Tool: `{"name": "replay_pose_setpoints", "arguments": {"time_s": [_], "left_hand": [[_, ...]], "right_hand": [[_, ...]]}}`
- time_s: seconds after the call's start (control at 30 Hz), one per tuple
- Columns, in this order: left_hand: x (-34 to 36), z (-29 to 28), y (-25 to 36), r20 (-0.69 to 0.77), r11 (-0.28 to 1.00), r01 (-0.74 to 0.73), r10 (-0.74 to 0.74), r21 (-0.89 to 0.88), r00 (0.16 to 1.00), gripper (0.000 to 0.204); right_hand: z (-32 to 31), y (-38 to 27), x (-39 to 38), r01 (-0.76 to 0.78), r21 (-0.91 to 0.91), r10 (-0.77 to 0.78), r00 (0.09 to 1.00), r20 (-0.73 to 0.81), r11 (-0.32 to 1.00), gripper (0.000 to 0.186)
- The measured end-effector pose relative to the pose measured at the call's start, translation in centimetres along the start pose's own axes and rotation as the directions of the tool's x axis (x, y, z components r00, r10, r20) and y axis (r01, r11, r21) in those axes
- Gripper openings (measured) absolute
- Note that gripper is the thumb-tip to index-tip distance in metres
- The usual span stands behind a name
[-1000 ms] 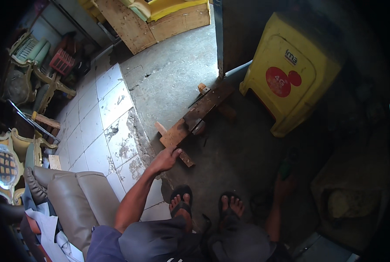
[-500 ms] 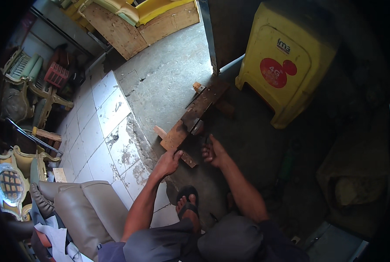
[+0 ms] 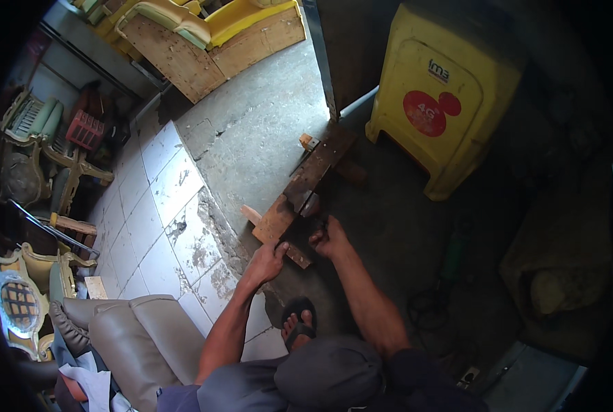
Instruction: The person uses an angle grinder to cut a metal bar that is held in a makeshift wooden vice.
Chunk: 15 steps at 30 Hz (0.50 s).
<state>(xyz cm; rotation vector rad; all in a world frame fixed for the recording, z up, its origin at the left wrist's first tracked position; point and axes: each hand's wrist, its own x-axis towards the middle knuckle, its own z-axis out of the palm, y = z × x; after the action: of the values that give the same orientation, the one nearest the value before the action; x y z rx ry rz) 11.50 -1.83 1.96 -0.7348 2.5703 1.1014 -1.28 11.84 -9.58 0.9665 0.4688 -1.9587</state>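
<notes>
A low, worn wooden bench (image 3: 273,221) with short legs stands aslant on the dark floor ahead of me. My left hand (image 3: 265,264) is closed at its near end, thumb toward the corner; its fingertips are partly hidden. Beside the bench's right edge my right hand (image 3: 330,239) is curled into a fist. Something small and dark seems to be in it, but shadow hides its kind. Just beyond that fist, a greyish, blade-like piece (image 3: 310,204) sticks out at the bench's edge. A small orange-brown block (image 3: 308,142) sits near the far end.
A yellow plastic stool (image 3: 416,103) stands at the right rear. White tiles (image 3: 176,182), broken along their edge, cover the left floor. A brown padded seat (image 3: 138,343) is close on my left, with carved chair frames (image 3: 19,302) behind it. My sandalled foot (image 3: 298,321) is below the bench.
My right hand has shifted slightly left and nearer to the bench's edge, its fist turned. The left hand stays at the bench's near end. The whole view has tilted a little.
</notes>
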Motion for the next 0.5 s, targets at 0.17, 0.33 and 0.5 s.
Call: {"name": "replay_pose_setpoints", "arguments": {"time_s": [0.17, 0.33, 0.5], "left_hand": [[0.2, 0.7, 0.2, 0.055, 1.000, 0.005, -0.004, -0.011, 0.998, 0.043], [-0.8, -1.1, -1.3, 0.021, 0.999, 0.036, -0.036, 0.014, 0.999, 0.043], [1.0, 1.6, 0.6, 0.108, 0.994, -0.042, 0.053, -0.098, 0.993, 0.045]], "right_hand": [[3.3, -4.9, -0.9, 0.786, -0.603, -0.793, 0.451, 0.411, 0.135, 0.023], [0.9, 3.7, -7.1, 0.699, -0.347, -0.460, 0.029, 0.888, -0.626, 0.030], [-8.4, -0.3, -1.2, 0.576, -0.730, -0.593, 0.459, 0.661, -0.368, 0.040]]}}
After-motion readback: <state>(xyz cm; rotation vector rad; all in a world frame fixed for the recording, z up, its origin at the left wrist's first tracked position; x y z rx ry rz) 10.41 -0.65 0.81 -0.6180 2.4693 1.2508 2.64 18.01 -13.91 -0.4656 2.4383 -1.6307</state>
